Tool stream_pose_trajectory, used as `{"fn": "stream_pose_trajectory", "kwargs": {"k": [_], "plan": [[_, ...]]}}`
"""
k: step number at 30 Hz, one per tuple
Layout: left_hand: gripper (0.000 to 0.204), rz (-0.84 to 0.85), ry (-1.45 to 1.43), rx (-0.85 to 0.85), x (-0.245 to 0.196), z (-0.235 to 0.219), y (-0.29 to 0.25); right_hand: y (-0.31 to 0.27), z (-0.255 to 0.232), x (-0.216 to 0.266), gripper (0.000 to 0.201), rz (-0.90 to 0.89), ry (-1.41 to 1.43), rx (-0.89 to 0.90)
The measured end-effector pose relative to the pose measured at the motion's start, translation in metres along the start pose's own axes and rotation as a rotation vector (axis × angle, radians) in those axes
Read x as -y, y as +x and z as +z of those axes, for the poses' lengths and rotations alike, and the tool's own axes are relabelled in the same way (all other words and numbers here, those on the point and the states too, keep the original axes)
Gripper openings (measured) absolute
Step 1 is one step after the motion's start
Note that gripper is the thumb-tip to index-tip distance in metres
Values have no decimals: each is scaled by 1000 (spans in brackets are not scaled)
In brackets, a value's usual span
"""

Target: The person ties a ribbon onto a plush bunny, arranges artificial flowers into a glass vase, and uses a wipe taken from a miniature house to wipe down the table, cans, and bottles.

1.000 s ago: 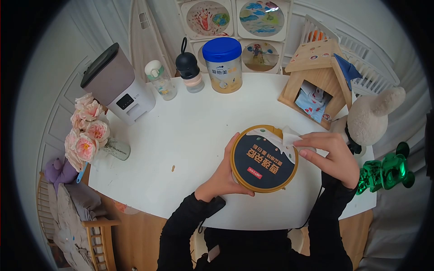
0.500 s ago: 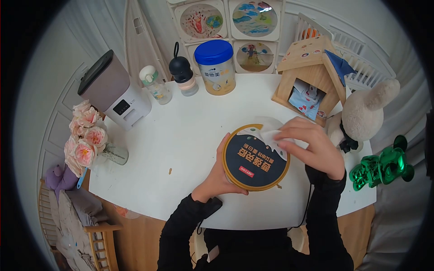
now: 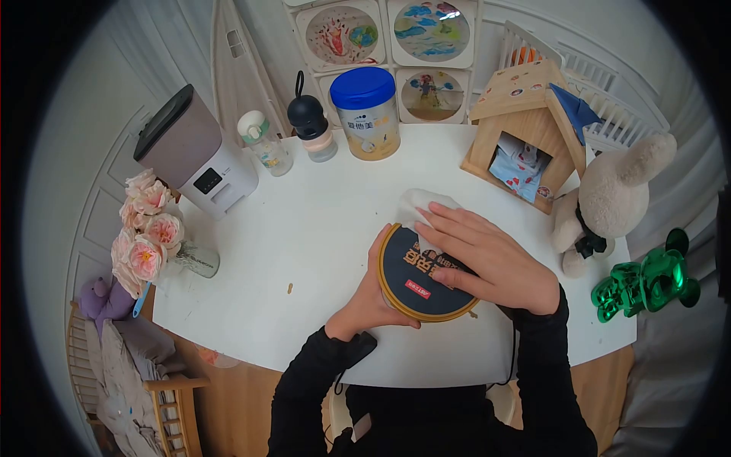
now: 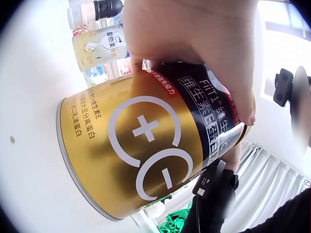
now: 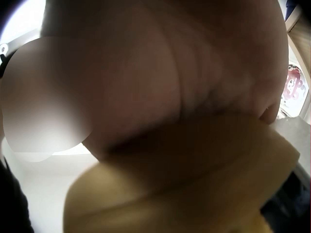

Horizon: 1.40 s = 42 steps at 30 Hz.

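Note:
A gold can (image 4: 141,145) of protein powder with a dark printed lid (image 3: 411,278) stands at the front of the white table (image 3: 289,244). My left hand (image 3: 364,306) grips its side near the top, thumb along the near edge. Across the lid's far right part lies my right hand (image 3: 499,263), fingers stretched out and pressing a white wipe (image 3: 419,202). Part of that wipe sticks out past the lid's far edge; the rest is under the fingers. In the right wrist view the palm (image 5: 170,82) sits close over the can's blurred gold rim.
Along the back stand a grey-white machine (image 3: 198,152), two bottles, and a blue-lidded can (image 3: 365,114). Roses (image 3: 148,232) in a glass are at left. On the right are a wooden house (image 3: 525,137), a plush rabbit (image 3: 613,186) and a shiny green bear figure (image 3: 647,278).
My right hand has moved left from the lid's right edge and flattened over it, spreading the wipe that the fingers were pinching. The left hand keeps its grip on the can.

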<state>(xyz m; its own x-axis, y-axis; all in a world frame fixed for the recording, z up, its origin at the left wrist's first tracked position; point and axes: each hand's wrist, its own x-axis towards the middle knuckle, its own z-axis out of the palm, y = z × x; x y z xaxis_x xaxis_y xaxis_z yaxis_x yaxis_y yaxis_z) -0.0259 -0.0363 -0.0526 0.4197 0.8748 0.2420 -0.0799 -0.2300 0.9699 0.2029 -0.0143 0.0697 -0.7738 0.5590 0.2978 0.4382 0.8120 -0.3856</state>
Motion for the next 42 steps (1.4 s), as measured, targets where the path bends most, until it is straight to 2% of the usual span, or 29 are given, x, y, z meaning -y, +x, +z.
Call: {"fn": "stream_pose_trajectory", "kwargs": {"k": [3,5,6,8,9,10,11,12,14,16,17,19,20,22,24,26,28,29,30,32,33,34,36,37,39,40,42], "plan": [[151,-9,-31,4,1,1,0,-1,5,-6,52,46,131,-15],[151,9,-30,-1,1,3,1,-1,4,-4,57,190,53,-56],[150,28,-24,-4,0,2,1,-3,5,1,57,189,52,-58],[148,43,9,-6,0,0,0,-8,8,18,60,192,-184,-37],[145,53,35,-10,1,0,-1,-8,3,31,60,71,-212,64],[145,50,29,-13,15,-5,-2,-9,6,43,60,72,-210,71],[142,19,159,115,41,-13,-3,-11,11,55,59,5,-128,97],[139,-13,290,246,42,-16,2,-12,13,62,59,-61,-45,120],[135,-84,235,246,40,-14,3,-16,10,62,57,-91,-2,126],[139,-134,6,32,35,-9,-1,-23,0,58,56,-123,38,135],[139,-135,4,29,31,-7,-3,-26,-9,52,50,-82,25,142],[144,52,30,13,-7,1,1,-30,-27,47,35,46,-4,84],[144,55,29,8,-7,1,1,-33,-32,43,35,43,-5,87],[150,16,-27,7,-6,3,0,-40,-38,37,31,193,0,83],[146,49,-13,23,-4,1,0,-40,-38,43,32,204,-16,103],[142,80,0,40,0,1,3,-27,-29,58,32,-149,47,81],[127,-85,-258,1,10,2,7,-18,-5,63,37,-174,11,139],[112,-132,-144,104,26,-5,-2,-13,9,62,47,-149,-54,140],[112,-136,-143,111,20,-8,0,-8,20,62,58,-123,-119,139],[108,303,832,193,-5,-7,6,1,27,57,64,-105,-225,152],[111,-27,358,144,-18,-2,5,1,30,56,65,-81,-225,117],[111,-26,355,140,-19,-2,3,2,31,56,65,-58,-223,83],[121,-113,136,62,-21,-4,-2,2,30,57,66,-40,-223,80],[121,-113,136,59,-17,-1,-4,2,29,56,67,-19,-222,72],[134,-132,-142,-56,-7,5,-5,3,23,47,68,43,-222,50],[134,-130,-141,-58,-5,4,-4,4,20,41,70,109,-222,28],[142,26,4,-17,-4,2,0,2,14,29,65,79,-190,-14]]}}
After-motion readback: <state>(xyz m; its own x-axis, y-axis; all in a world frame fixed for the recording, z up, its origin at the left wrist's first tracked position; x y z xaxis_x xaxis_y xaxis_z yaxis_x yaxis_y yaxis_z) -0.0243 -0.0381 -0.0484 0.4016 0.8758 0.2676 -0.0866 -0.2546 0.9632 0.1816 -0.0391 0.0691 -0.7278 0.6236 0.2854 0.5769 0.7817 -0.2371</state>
